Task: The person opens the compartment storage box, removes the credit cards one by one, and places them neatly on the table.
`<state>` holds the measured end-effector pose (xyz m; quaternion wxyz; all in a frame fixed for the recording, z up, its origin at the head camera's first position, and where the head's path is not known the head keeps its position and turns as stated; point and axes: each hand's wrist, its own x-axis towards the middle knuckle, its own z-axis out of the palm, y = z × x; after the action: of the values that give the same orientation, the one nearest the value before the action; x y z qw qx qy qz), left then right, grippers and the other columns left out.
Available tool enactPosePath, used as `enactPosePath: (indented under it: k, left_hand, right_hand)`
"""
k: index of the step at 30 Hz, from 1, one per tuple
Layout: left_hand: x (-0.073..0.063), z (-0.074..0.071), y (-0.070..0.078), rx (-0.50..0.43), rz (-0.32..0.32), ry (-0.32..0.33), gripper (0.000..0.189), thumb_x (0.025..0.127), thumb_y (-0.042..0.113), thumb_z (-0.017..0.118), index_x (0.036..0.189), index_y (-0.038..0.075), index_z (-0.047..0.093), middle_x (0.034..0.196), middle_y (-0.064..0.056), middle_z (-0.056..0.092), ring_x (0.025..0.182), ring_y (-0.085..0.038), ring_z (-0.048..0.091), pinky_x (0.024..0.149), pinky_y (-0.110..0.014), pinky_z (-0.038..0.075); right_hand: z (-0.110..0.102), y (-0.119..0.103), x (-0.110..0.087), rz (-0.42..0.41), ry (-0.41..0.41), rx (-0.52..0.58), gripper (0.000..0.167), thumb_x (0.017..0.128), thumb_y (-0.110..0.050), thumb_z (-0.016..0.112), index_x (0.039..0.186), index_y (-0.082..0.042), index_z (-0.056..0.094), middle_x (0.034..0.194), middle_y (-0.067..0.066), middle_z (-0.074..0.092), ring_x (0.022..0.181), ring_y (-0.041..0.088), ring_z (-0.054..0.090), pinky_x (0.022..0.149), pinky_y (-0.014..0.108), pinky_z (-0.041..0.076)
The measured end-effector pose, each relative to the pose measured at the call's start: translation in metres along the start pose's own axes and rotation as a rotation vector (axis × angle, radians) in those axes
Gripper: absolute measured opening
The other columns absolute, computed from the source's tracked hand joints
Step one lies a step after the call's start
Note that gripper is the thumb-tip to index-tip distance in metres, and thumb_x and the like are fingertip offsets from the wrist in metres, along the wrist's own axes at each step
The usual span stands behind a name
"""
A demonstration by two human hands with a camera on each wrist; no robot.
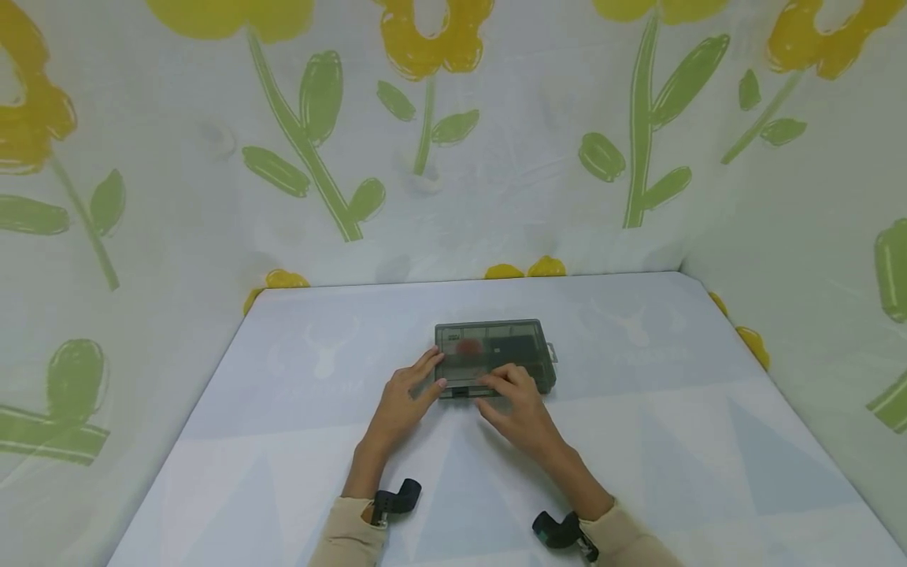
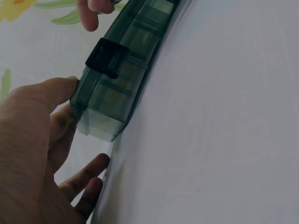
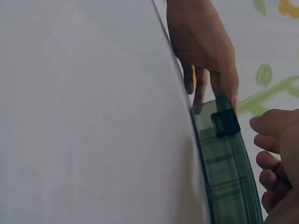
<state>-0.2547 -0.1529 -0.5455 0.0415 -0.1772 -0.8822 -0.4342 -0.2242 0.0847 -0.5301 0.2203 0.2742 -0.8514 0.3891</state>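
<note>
A dark green see-through plastic storage case [image 1: 489,370] lies flat with its lid down, a black latch [image 2: 107,57] at the left part of its front side. Through the lid show a reddish item and a dark rectangular one. My left hand [image 1: 401,405] holds the case's front left corner, thumb at the lid's edge and fingers against the left end; its lower fingers [image 2: 91,179] stand off the case. Over the front edge, right of the latch, hovers my right hand [image 1: 520,417]. Its fingers [image 3: 268,161] are loosely curled, a gap from the case, with nothing in them.
The case rests on a table [image 1: 283,472] with a pale patterned cover. Behind and at both sides hangs white cloth [image 1: 510,181] printed with yellow flowers. A clear loop [image 1: 552,352] sticks out from the case's right end. Each wrist carries a small black camera [image 1: 398,500].
</note>
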Motion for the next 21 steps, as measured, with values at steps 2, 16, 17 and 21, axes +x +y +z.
enactPosePath:
  k: [2,16,17,21]
  left_hand:
    - [0.0,0.0,-0.002,-0.001,-0.001,-0.003,0.055,0.1,0.043,0.06,0.15,0.023,0.049,0.158,0.015,0.035,0.135,-0.03,0.043,0.109,-0.058,0.034]
    - [0.003,-0.001,0.0,0.007,-0.01,-0.021,0.058,0.1,0.051,0.056,0.151,0.024,0.047,0.158,0.02,0.032,0.137,-0.029,0.041,0.111,-0.057,0.032]
    - [0.003,-0.001,-0.001,0.011,-0.015,-0.024,0.059,0.1,0.052,0.055,0.151,0.025,0.047,0.158,0.02,0.031,0.138,-0.029,0.04,0.111,-0.057,0.032]
    - [0.003,-0.002,-0.002,0.019,-0.039,-0.039,0.059,0.099,0.054,0.055,0.152,0.028,0.045,0.158,0.022,0.03,0.139,-0.026,0.04,0.112,-0.055,0.032]
  right_hand:
    - [0.004,0.0,0.001,-0.03,-0.001,0.0,0.032,0.079,-0.007,0.086,0.108,-0.005,0.075,0.103,0.004,0.057,0.087,0.015,0.045,0.072,0.034,0.04]
    - [0.012,0.001,0.008,-0.135,0.008,-0.09,0.027,0.079,-0.008,0.085,0.104,-0.01,0.078,0.1,0.005,0.056,0.085,0.018,0.046,0.069,0.033,0.031]
    - [0.012,0.002,0.007,-0.141,0.011,-0.087,0.027,0.078,-0.008,0.086,0.104,-0.01,0.078,0.1,0.005,0.056,0.085,0.018,0.046,0.069,0.033,0.03]
    - [0.016,0.007,0.006,-0.165,0.023,-0.061,0.028,0.077,-0.006,0.086,0.103,-0.01,0.078,0.1,0.004,0.057,0.084,0.018,0.045,0.069,0.032,0.028]
